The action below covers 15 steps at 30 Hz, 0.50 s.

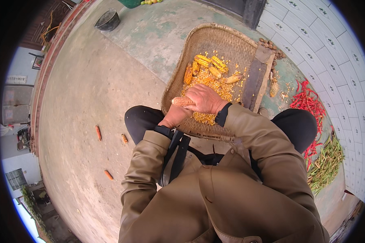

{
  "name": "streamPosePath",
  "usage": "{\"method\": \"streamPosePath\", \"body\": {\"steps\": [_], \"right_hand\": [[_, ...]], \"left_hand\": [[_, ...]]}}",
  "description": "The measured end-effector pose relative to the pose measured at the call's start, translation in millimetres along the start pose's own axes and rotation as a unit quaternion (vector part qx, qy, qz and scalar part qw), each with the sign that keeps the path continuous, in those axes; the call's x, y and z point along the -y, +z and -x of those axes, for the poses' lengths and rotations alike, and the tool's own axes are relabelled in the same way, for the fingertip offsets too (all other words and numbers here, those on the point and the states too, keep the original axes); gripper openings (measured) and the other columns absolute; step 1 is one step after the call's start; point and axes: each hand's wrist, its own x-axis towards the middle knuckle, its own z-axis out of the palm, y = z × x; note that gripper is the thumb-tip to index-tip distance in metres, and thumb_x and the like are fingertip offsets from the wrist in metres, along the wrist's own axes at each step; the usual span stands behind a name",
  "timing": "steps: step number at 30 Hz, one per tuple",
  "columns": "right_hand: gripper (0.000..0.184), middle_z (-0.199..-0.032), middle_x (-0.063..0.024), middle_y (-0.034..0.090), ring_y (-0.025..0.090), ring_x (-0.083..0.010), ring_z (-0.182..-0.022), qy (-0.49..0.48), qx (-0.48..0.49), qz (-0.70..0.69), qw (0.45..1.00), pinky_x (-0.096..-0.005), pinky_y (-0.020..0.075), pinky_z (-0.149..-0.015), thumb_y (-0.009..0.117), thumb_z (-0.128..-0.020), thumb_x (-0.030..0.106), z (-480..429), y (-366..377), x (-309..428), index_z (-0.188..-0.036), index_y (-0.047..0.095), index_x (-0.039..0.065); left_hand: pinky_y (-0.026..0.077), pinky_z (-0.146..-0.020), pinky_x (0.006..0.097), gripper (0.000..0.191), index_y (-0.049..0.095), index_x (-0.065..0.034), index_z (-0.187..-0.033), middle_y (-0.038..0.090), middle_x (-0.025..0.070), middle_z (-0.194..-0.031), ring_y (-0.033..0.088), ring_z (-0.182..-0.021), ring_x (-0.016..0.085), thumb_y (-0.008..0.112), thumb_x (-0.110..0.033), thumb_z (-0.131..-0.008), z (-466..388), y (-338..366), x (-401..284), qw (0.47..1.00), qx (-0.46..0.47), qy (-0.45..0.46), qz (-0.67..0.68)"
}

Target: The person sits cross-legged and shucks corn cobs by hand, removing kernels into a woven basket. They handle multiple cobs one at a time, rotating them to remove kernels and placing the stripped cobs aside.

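Note:
My right hand (205,98) is closed around a corn cob (182,101) stripped of its kernels, whose bare end sticks out to the left. Just below the cob, my left hand (177,116) presses up against it and the right hand. Its fingers are hidden, so what it grips does not show. Both hands are over a woven winnowing basket (197,39) between my knees. Loose yellow kernels (205,118) cover part of its bottom. Several ears of corn lie beyond my hands, among them a full yellow ear (202,60) and a partly shelled one (234,78).
Bare cobs (98,133) lie on the concrete floor (79,100) at left. A black bucket (107,20) stands farther off. Right of the basket are walnuts (267,44), red chili peppers (308,98) and green pods (327,162) by a tiled wall (316,45).

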Motion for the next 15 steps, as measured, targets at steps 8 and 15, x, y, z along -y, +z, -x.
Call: {"method": "streamPosePath", "body": {"steps": [8, 15], "right_hand": [[0.043, -0.072, -0.0191, 0.060, 0.060, -0.0325, -0.068, 0.305, 0.064, 0.023, 0.950, -0.0432, 0.0454, -0.059, 0.053, -0.079, 0.045, -4.8, 4.0, -15.2, -0.074, 0.055, 0.002], [0.031, -0.078, -0.0126, 0.058, 0.054, -0.0318, -0.076, 0.146, 0.013, -0.047, 0.988, -0.0397, 0.0431, -0.070, 0.059, -0.077, 0.036, 7.0, -13.6, -37.2, -0.077, 0.058, 0.005]], "left_hand": [[0.047, -0.071, 0.0426, 0.027, 0.057, 0.0011, -0.085, 0.060, 0.0237, -0.080, 0.058, -0.079, 0.038, 0.061, -0.016, -0.065, -10.5, 16.4, -1.5, 0.960, -0.018, -0.092, -0.263], [0.047, -0.067, 0.0401, 0.028, 0.056, 0.0019, -0.084, 0.059, 0.0236, -0.079, 0.058, -0.075, 0.038, 0.065, -0.016, -0.065, -9.9, -2.4, 11.0, 0.980, -0.050, -0.127, -0.147]]}}
